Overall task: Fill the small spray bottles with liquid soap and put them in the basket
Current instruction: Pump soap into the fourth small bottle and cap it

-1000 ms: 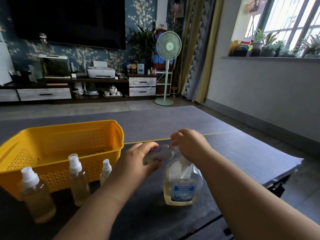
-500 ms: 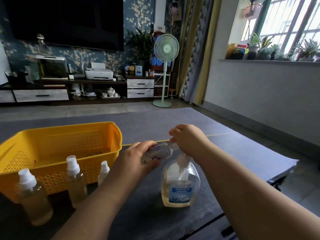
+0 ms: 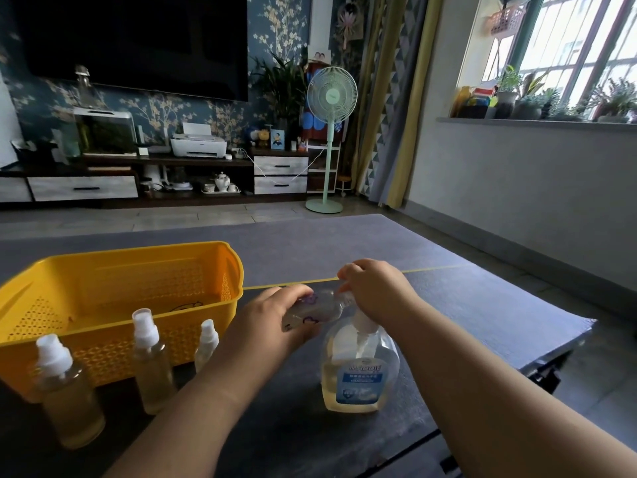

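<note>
My left hand [image 3: 272, 322] grips a small clear spray bottle [image 3: 315, 308], tilted on its side with its neck toward the pump of the liquid soap bottle [image 3: 360, 377]. My right hand [image 3: 377, 288] is curled over the pump head, covering it and the small bottle's mouth. The soap bottle stands upright on the dark table, partly filled with yellowish soap. Three capped spray bottles with yellowish liquid stand in front of the yellow basket [image 3: 103, 263]: a large one [image 3: 67, 391] at the left, a middle one [image 3: 151, 360], a small one [image 3: 206, 343] partly behind my left arm.
The dark table [image 3: 482, 305] ends at a right edge near the floor. Beyond it are a TV unit with a printer [image 3: 198, 146] and a standing fan [image 3: 331, 139]. Plants line the window sill [image 3: 537, 108] at the right.
Both hands and the small bottle have stayed at the pump. The camera view has shifted slightly; nothing else on the table has moved.
</note>
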Motion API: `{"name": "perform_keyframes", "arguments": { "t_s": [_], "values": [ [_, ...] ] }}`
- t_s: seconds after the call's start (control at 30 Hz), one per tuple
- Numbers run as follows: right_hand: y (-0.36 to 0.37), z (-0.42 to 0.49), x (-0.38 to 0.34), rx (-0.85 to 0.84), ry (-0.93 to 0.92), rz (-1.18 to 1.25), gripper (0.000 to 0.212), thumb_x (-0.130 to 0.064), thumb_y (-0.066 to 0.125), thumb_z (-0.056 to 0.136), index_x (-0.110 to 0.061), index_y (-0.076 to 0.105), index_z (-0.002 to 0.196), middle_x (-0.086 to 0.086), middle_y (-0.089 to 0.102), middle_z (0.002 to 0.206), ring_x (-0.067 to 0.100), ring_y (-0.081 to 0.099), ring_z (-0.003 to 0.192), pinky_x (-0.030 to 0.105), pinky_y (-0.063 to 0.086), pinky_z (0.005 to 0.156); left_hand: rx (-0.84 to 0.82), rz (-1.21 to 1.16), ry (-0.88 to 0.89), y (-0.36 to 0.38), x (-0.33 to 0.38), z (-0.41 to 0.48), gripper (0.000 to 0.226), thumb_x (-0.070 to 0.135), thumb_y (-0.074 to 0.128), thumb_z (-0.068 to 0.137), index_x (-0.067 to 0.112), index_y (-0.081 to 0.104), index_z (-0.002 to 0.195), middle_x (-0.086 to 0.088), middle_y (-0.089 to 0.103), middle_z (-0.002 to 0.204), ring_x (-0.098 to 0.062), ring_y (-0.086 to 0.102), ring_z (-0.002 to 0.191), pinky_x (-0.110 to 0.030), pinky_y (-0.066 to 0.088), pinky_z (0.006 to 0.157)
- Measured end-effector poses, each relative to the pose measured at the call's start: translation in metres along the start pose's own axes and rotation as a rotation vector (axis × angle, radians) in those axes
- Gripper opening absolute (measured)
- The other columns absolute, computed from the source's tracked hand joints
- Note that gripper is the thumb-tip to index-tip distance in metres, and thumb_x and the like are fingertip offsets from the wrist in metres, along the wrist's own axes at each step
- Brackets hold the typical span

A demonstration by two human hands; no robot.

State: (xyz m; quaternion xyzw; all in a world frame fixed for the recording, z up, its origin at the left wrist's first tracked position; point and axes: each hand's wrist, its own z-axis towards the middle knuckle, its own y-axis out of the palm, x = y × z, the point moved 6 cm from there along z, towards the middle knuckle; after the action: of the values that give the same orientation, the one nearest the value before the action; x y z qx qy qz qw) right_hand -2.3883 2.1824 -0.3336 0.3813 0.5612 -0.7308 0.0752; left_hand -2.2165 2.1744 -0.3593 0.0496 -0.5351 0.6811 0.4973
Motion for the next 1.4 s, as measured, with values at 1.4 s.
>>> {"name": "perform_keyframes", "arguments": {
  "t_s": [1.4],
  "values": [
    [-0.004,-0.012,-0.012,-0.001,-0.146,-0.157,0.036,-0.025,0.035,0.102,-0.010,0.065,0.114,0.013,0.068,0.112,0.033,0.063,0.105,0.043,0.052,0.092,0.017,0.004,0.006,-0.002,0.002,-0.001,0.043,0.034,0.066,0.083,0.038,0.052,0.124,0.016,0.055,0.119,0.005,0.045,0.090,0.001,0.033,0.066]
  ]
}}
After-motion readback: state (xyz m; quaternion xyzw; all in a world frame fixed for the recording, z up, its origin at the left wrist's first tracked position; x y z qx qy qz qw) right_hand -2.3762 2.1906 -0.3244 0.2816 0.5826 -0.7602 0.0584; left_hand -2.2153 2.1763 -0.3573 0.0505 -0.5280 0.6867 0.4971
